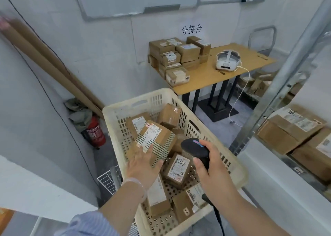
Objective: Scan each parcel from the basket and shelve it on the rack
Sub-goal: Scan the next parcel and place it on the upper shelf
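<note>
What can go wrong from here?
The left hand lies on the taped parcel with fingers straight: it may slip on lifting. Other labelled parcels lie beside the scanner in the right hand: the wrong one may scan. The cable hangs over the basket rim and might snag.

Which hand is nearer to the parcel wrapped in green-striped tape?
Left. The left hand touches the striped parcel with straight fingers; the right hand grips the scanner to its right, apart from it.

Head-worn view, forward and down, close over the basket [121, 105].
</note>
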The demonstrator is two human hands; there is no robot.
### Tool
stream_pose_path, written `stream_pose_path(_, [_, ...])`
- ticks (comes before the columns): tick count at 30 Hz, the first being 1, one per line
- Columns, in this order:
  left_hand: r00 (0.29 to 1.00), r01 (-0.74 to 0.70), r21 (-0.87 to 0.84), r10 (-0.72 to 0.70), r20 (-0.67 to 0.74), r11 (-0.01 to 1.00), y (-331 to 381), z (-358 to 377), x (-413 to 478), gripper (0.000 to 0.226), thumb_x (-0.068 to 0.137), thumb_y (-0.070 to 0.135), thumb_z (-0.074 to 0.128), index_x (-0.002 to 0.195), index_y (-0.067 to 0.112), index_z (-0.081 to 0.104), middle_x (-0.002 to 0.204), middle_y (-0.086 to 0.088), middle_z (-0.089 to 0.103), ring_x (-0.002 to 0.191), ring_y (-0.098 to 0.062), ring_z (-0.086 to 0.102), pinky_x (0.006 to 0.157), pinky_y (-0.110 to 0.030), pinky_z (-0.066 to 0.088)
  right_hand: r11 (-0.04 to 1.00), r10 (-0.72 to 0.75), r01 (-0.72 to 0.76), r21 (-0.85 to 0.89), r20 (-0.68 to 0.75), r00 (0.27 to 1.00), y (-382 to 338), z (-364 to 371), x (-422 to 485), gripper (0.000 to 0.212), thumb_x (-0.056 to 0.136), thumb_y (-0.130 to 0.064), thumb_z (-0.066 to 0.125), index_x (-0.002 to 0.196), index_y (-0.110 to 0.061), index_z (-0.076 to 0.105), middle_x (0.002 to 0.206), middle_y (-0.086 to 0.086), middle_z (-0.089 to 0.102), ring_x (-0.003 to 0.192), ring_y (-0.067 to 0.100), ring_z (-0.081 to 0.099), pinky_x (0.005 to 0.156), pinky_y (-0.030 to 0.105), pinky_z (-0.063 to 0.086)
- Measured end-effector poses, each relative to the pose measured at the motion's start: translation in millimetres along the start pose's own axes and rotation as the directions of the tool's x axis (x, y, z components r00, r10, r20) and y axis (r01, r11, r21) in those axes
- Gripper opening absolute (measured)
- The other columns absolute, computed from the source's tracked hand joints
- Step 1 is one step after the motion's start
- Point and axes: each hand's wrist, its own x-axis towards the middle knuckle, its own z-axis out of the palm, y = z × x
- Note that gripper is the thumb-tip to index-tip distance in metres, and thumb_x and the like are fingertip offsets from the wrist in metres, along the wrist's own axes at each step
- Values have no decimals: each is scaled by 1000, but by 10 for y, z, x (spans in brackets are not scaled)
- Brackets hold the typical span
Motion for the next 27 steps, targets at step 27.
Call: stream_pose_path(27, [970, 7, 124, -37, 240, 992, -605, 289, 1641, 109, 73, 72, 68, 148, 58, -9, 156, -2, -7, 141, -37, 24, 116, -54, 26, 950, 308, -310, -17, -85, 948, 212, 1044, 697, 55, 99, -31, 56, 116, -74, 26, 125, -32, 47, 111, -9, 51, 82, 7, 39])
